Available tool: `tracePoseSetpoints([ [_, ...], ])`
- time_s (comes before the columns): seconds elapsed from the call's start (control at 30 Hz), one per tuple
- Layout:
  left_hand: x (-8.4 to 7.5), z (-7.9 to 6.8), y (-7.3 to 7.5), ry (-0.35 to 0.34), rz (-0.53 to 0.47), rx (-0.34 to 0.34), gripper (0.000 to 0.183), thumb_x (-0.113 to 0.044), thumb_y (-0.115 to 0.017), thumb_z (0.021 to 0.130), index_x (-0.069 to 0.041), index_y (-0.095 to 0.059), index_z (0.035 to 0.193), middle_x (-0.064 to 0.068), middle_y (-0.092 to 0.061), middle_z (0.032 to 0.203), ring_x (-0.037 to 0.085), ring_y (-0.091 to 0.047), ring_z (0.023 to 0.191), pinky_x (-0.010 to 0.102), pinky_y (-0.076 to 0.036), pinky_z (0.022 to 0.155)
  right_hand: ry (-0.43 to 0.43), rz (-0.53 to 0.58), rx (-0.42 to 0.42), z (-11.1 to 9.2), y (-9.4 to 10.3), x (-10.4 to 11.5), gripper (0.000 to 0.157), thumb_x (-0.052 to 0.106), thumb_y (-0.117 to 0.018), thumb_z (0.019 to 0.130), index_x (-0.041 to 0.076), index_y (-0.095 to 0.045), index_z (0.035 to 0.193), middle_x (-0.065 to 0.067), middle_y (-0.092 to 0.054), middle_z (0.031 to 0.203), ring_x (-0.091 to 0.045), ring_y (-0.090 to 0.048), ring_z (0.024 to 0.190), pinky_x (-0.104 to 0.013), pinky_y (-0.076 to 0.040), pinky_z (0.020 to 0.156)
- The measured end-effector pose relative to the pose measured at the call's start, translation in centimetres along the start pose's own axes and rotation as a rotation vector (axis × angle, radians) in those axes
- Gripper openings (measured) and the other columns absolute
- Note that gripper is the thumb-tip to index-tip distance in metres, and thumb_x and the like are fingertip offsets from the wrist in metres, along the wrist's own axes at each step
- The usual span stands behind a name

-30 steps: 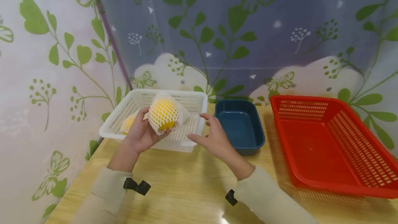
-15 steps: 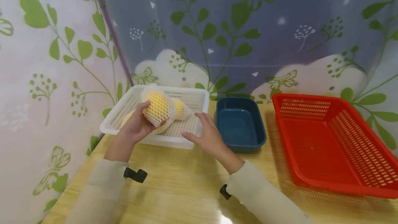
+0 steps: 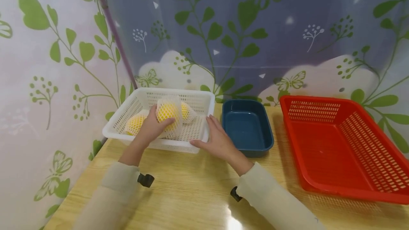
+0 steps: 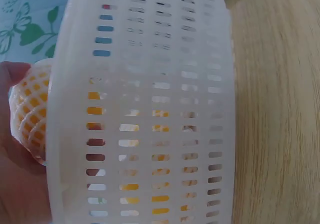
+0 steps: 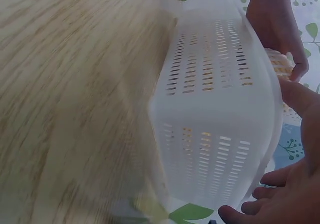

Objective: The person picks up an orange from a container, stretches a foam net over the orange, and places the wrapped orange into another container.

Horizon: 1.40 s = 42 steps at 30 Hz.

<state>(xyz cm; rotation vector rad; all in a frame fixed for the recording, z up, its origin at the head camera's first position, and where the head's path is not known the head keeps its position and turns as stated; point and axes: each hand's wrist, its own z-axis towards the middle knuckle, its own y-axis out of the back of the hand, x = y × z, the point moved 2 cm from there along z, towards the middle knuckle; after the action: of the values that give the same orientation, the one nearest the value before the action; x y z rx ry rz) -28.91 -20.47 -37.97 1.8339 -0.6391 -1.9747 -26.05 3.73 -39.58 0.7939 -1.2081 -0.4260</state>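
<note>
In the head view my left hand (image 3: 150, 127) grips a rounded yellow fruit in a white foam net (image 3: 169, 114), low over the white slotted basket (image 3: 110, 130). The thumb lies across its near side. Two more netted yellow fruits, one at the left (image 3: 135, 122) and one behind the gripped one (image 3: 186, 112), lie in the basket. My right hand (image 3: 218, 141) is at the basket's near right corner, its thumb by the front rim and its fingers along the right side. The right wrist view shows those fingers (image 5: 272, 194) spread outside the wall, holding no fruit.
Right of the white basket stands a dark blue rectangular tub (image 3: 246, 129). Farther right is a large red slotted basket (image 3: 319, 152). All stand on a light wooden table (image 3: 188, 187), with a leaf-patterned curtain (image 3: 220, 45) behind.
My left hand has turned and lowered the netted fruit into the basket area, its thumb coming over the near side. My right hand has come closer to the basket's corner.
</note>
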Motion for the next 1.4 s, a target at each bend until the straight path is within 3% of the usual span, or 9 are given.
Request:
tracePoseSetpoints([
  [0.13,-0.1,0.3,-0.6,-0.019,0.177,-0.014,0.094,-0.049,-0.066,0.086,-0.014,-0.012,0.155,0.022,-0.048,0.139,0.041,-0.052,0.118,0.056,-0.045,0.092,0.024,-0.065,0.016,-0.1,0.2,-0.1,0.102,0.059,-0.069,0.081,0.004,-0.023,0.153,-0.015,-0.016,0.16,-0.034,-0.024,0.143,-0.054,-0.033,0.11],
  [0.27,-0.4,0.8,-1.3,-0.076,0.293,-0.015,0.092,-0.044,-0.069,0.081,-0.014,-0.02,0.153,0.019,-0.041,0.146,0.041,-0.048,0.123,0.059,-0.044,0.093,0.035,-0.161,0.033,-0.2,0.5,0.0,0.104,0.064,-0.065,0.081,0.001,-0.023,0.152,-0.015,-0.017,0.16,-0.034,-0.025,0.143,-0.056,-0.03,0.11],
  [0.4,-0.5,1.1,-1.9,-0.123,0.354,0.012,0.09,-0.04,-0.071,0.079,-0.014,-0.025,0.151,0.017,-0.04,0.148,0.041,-0.045,0.127,0.062,-0.041,0.096,0.039,-0.206,0.052,0.0,0.6,0.0,0.104,0.067,-0.063,0.081,0.002,-0.024,0.152,-0.015,-0.018,0.159,-0.036,-0.029,0.141,-0.056,-0.031,0.109],
  [0.63,-0.8,1.8,-2.3,-0.173,0.508,0.109,0.084,-0.032,-0.072,0.075,-0.015,-0.033,0.148,0.018,-0.049,0.137,0.037,-0.054,0.114,0.055,-0.047,0.089,0.023,-0.236,0.076,0.1,0.7,0.1,0.105,0.069,-0.061,0.081,0.002,-0.022,0.153,-0.013,-0.017,0.16,-0.036,-0.031,0.14,-0.055,-0.031,0.109],
  [0.77,-0.8,2.2,-2.6,-0.197,0.555,0.172,0.083,-0.028,-0.072,0.074,-0.015,-0.036,0.147,0.017,-0.05,0.139,0.038,-0.052,0.12,0.056,-0.046,0.092,0.023,-0.241,0.077,0.1,0.7,0.1,0.105,0.069,-0.06,0.082,0.002,-0.023,0.153,-0.014,-0.017,0.16,-0.037,-0.033,0.139,-0.056,-0.031,0.109],
  [1.03,-0.9,2.5,-3.6,-0.14,0.652,0.257,0.081,-0.034,-0.073,0.077,-0.02,-0.038,0.147,0.013,-0.044,0.147,0.044,-0.048,0.124,0.071,-0.037,0.09,0.004,-0.248,0.092,-0.1,0.6,-0.2,0.105,0.071,-0.058,0.082,0.003,-0.022,0.153,-0.012,-0.016,0.16,-0.037,-0.034,0.138,-0.057,-0.031,0.108],
  [1.4,-1.1,3.4,-4.6,-0.167,0.754,0.288,0.079,-0.042,-0.076,0.076,-0.019,-0.042,0.144,0.009,-0.049,0.145,0.041,-0.054,0.118,0.061,-0.036,0.087,0.032,-0.263,0.082,0.0,0.8,-0.1,0.103,0.07,-0.057,0.083,0.003,-0.022,0.153,-0.013,-0.016,0.16,-0.038,-0.036,0.137,-0.058,-0.033,0.106],
])
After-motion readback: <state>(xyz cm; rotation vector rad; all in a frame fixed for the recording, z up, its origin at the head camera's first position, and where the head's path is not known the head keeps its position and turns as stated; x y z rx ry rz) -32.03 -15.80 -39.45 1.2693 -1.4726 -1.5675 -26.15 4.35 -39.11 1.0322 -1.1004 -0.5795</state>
